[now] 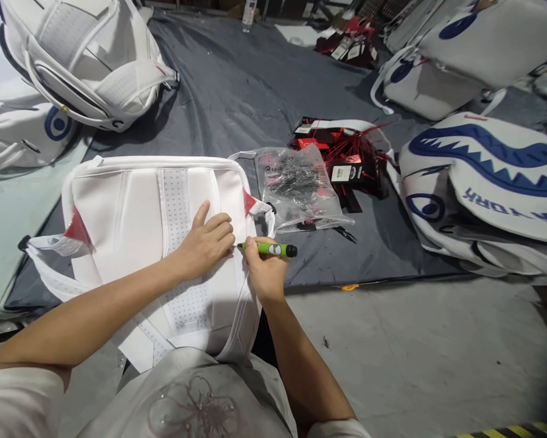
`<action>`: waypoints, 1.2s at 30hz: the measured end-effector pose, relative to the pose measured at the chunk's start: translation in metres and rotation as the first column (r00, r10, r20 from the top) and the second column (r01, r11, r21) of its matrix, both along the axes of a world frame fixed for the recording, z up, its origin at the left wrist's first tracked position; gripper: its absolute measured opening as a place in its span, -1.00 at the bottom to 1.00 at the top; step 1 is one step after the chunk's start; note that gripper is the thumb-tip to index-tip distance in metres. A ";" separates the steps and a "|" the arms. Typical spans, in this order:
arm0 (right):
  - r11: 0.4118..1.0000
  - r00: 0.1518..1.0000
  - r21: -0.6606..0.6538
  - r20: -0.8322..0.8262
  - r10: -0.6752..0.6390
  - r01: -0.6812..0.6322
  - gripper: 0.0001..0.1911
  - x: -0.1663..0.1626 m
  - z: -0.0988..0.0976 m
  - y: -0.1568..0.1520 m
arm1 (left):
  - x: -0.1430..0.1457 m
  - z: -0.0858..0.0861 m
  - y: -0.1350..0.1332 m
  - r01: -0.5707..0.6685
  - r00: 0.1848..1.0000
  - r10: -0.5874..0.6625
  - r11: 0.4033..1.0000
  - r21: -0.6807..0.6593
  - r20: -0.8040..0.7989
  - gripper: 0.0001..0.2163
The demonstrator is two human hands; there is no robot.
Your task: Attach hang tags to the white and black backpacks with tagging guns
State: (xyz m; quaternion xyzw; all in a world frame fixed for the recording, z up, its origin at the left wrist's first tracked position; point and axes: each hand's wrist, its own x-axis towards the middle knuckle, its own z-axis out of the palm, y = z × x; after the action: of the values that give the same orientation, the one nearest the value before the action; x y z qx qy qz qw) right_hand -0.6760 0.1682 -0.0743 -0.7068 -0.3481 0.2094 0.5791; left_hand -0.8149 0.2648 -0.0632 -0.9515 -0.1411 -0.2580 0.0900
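Observation:
A white backpack (pixel 140 225) lies back panel up at the table's edge, with a dotted mesh strip down its middle and red corner pieces by the straps. My left hand (pixel 204 237) rests on its panel, fingers loosely bent and somewhat apart, holding nothing. In my right hand (pixel 266 271) is a green marker pen (pixel 273 249) with a black end. The marker's tip meets the panel near its right side, just beside my left fingertips. A clear plastic bag (pixel 296 188) of small dark items lies right of the backpack.
Black-and-red hang tags (pixel 358 164) are piled behind the plastic bag, with more tags (pixel 350 45) farther back. White backpacks with blue shark patterns (pixel 487 182) stand at the right; others (pixel 95 61) are at the left. A bottle (pixel 249 15) stands at the far edge.

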 end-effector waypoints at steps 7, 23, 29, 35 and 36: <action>1.000 0.996 -0.018 0.084 0.011 -0.009 -0.67 0.006 0.000 -0.002 | 0.006 0.034 0.017 0.061 0.973 -0.047 0.997 0.053 -0.224 -0.85; 0.712 0.883 0.602 0.467 0.052 -0.360 -0.56 -0.020 0.097 -0.064 | -0.057 0.187 -0.062 -0.179 0.963 0.235 0.924 0.337 -0.135 -0.54; 0.548 0.589 0.476 0.807 0.039 -0.688 -0.61 -0.033 0.098 -0.068 | -0.077 0.145 -0.134 -0.312 0.949 0.315 0.939 0.146 0.001 -0.71; 0.728 0.669 0.358 0.721 0.182 -0.584 -0.70 -0.036 0.038 -0.067 | -0.090 0.121 -0.097 -0.263 0.962 0.262 0.965 -0.004 -0.076 -0.80; 0.740 0.673 0.354 0.718 0.176 -0.572 -0.70 -0.038 0.034 -0.066 | -0.088 0.125 -0.086 -0.313 0.949 0.312 0.950 -0.001 -0.048 -0.70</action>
State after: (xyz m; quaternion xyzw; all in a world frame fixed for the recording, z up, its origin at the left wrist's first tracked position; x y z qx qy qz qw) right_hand -0.7140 0.1018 -0.0400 -0.4425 -0.7130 -0.0357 0.5428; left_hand -0.9030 0.1783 0.0618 -0.9234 -0.2888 -0.2175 0.1291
